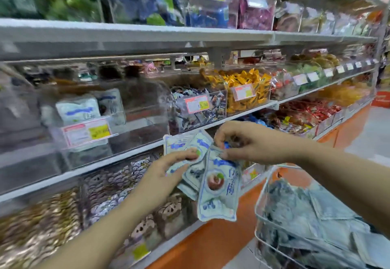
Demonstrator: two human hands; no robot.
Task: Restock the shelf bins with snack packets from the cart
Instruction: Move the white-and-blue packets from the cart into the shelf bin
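My left hand grips a fanned stack of pale blue snack packets in front of the middle shelf. My right hand pinches the top edge of one more pale blue packet, which hangs down beside the stack. A clear shelf bin up to the left holds matching pale blue packets behind a price label. At the lower right stands the white wire cart, filled with several more of the same packets.
Clear bins of other snacks line the shelves: dark wrapped sweets, yellow packets, brown snacks below. The white shelf edge runs overhead. An orange base panel runs along the floor beside the cart.
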